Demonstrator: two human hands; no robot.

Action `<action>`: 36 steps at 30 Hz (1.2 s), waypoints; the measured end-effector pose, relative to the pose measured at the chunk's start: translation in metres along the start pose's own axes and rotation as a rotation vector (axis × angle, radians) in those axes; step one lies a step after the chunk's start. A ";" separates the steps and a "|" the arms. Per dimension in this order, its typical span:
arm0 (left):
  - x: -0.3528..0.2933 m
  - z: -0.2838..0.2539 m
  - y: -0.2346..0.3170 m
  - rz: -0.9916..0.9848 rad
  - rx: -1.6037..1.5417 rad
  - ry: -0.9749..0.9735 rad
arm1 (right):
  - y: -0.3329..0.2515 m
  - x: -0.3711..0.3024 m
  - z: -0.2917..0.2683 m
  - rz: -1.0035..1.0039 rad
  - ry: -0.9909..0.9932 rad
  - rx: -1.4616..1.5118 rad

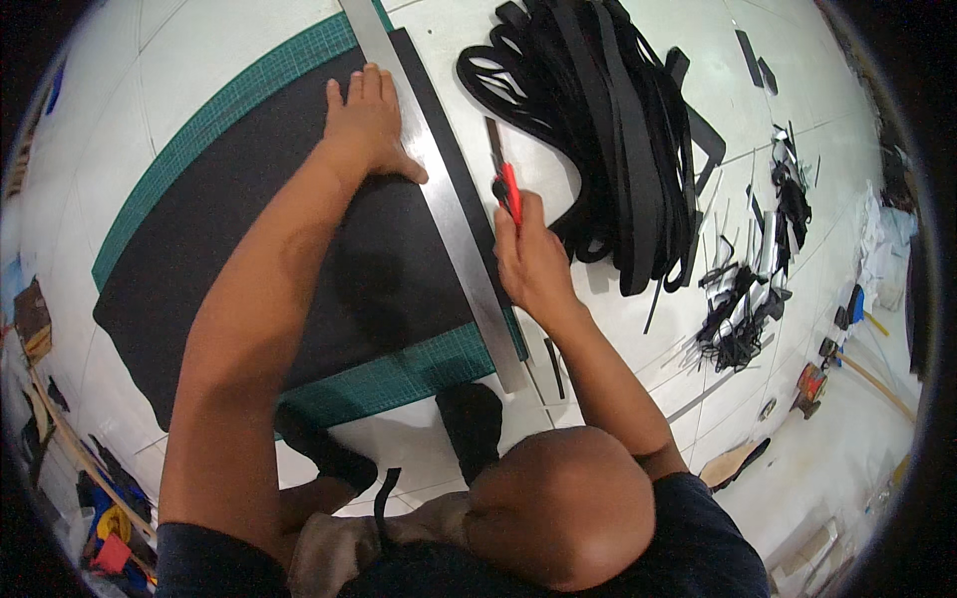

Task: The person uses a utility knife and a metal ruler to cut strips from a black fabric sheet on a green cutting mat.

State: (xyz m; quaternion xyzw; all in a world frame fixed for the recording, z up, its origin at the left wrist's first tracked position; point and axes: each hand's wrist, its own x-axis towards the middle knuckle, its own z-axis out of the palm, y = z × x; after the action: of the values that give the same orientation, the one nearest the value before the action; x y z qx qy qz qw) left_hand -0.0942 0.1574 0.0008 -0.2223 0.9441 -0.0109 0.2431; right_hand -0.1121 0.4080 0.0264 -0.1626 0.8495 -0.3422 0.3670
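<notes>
My left hand (369,125) lies with fingers stretched out, pressing on a long metal ruler (436,164) and the black sheet (249,219) beside it. The sheet rests on a green cutting mat (399,374), whose gridded surface shows along the far-left and near edges. A strip of the sheet sticks out past the ruler's right side. Over on the right, my right hand (535,254) is closed around a red utility knife (512,194) whose blade end points away from me. The knife is just right of the sheet's edge; whether it touches anything is unclear.
A big bundle of black strips (608,130) lies right of the knife. Farther right, black offcuts (743,309) are scattered on the white tiled floor (638,369). My knee (573,508) is bent close to the mat. Tools and scraps line the left and right rims.
</notes>
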 end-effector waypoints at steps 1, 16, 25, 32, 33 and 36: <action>-0.002 -0.001 -0.001 0.004 -0.015 -0.001 | -0.010 0.016 0.004 -0.061 0.016 -0.139; -0.009 -0.012 0.000 -0.004 -0.029 -0.082 | -0.108 0.157 0.054 -0.248 0.067 -0.425; -0.009 -0.019 0.002 0.014 -0.008 -0.086 | -0.132 0.167 0.036 -0.203 -0.061 -0.466; -0.010 -0.012 -0.001 -0.004 -0.041 -0.017 | -0.069 0.075 0.023 -0.070 -0.223 -0.448; -0.008 -0.009 0.000 0.007 -0.001 -0.022 | -0.047 0.056 0.023 -0.030 -0.233 -0.432; -0.008 -0.003 0.002 -0.003 0.038 -0.030 | 0.005 -0.022 0.012 0.045 -0.316 -0.445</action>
State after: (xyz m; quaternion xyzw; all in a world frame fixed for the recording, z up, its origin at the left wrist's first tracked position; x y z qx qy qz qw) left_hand -0.0906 0.1624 0.0068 -0.2192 0.9397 -0.0256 0.2611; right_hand -0.0885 0.4176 0.0276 -0.2718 0.8394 -0.1092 0.4578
